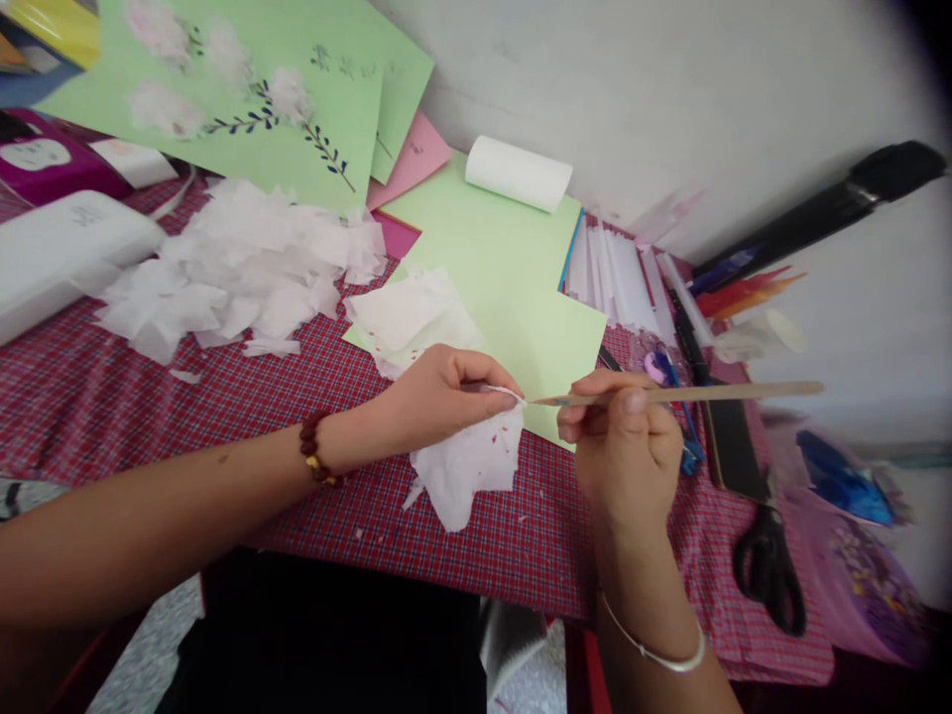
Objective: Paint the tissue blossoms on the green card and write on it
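Observation:
My left hand (pixel 446 392), a beaded bracelet on its wrist, is closed in a pinch. Between its thumb and forefinger shows the thin edge of a white piece of tissue paper (pixel 513 393). In my closed right hand (pixel 632 446) is a slim pale wooden stick (pixel 736 391) with a pointed tip. That tip faces left and is very near the pinched edge; I cannot tell whether they touch. Below my left hand hangs or lies a white tissue sheet (pixel 472 471) with small red specks. Another speckled tissue (pixel 416 312) lies just beyond it.
A heap of cut white tissue (pixel 253 253) covers the left of the checked tablecloth (pixel 312 516). Behind are green card (pixel 521 297), a white roll (pixel 519 173) and a card with tissue flowers (pixel 297 59). Black scissors (pixel 770 565) and a pink container (pixel 855 585) stand right.

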`<state>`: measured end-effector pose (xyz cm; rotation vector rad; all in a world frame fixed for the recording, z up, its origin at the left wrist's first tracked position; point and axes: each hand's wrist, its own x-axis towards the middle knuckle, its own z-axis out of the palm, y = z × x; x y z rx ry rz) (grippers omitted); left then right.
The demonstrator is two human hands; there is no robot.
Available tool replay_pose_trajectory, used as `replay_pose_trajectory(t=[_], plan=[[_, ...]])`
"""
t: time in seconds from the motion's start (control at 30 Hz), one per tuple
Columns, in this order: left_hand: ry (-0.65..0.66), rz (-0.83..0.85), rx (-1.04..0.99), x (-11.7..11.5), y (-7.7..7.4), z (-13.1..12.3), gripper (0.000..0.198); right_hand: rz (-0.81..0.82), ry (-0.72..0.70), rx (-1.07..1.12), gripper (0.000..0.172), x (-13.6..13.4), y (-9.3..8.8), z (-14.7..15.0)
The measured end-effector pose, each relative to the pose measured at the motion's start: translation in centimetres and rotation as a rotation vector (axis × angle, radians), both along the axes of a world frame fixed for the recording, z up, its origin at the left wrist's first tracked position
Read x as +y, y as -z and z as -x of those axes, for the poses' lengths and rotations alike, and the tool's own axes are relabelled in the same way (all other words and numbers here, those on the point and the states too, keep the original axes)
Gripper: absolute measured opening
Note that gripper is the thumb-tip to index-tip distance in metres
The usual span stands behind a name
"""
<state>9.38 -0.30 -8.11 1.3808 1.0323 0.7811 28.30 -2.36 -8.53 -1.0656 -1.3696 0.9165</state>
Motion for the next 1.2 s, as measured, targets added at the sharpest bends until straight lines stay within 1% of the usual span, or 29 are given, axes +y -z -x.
replay_pose_trajectory(t=[0.1, 0.2, 0.33, 0.5, 0.8, 0.93, 1.07, 1.2], plan=[[-0.004, 0.014, -0.003, 0.0, 0.0, -0.02, 0.016, 0.009, 0.03, -0.029, 0.028, -0.03, -0.04, 0.03], [-0.01, 0.029, -0.008, -0.01, 0.04, -0.05, 0.016, -0.001, 0.053, 0.011, 0.028, -0.08, -0.15, 0.01], [-0.01, 0.029, -0.006, 0.0, 0.1, -0.06, 0.017, -0.012, 0.018, 0.058, 0.027, -0.11, -0.21, -0.02], [-0.004, 0.021, -0.003, 0.0, 0.02, -0.05, 0.016, 0.008, 0.019, 0.005, 0.028, 0.0, 0.0, -0.08], [0.02, 0.028, -0.001, -0.05, 0.03, -0.07, 0.015, 0.002, -0.006, 0.037, 0.028, 0.1, 0.3, -0.02], [0.029, 0.024, 0.017, -0.01, -0.07, -0.11, 0.015, -0.02, 0.024, -0.026, 0.028, 0.07, 0.36, 0.03], [0.041, 0.045, 0.019, -0.05, -0.07, -0.1, 0.016, -0.038, 0.019, -0.072, 0.028, 0.01, 0.02, 0.17], [0.062, 0.035, 0.0, -0.09, 0.06, -0.08, 0.016, -0.132, 0.114, -0.054, 0.026, 0.24, -0.27, 0.22]])
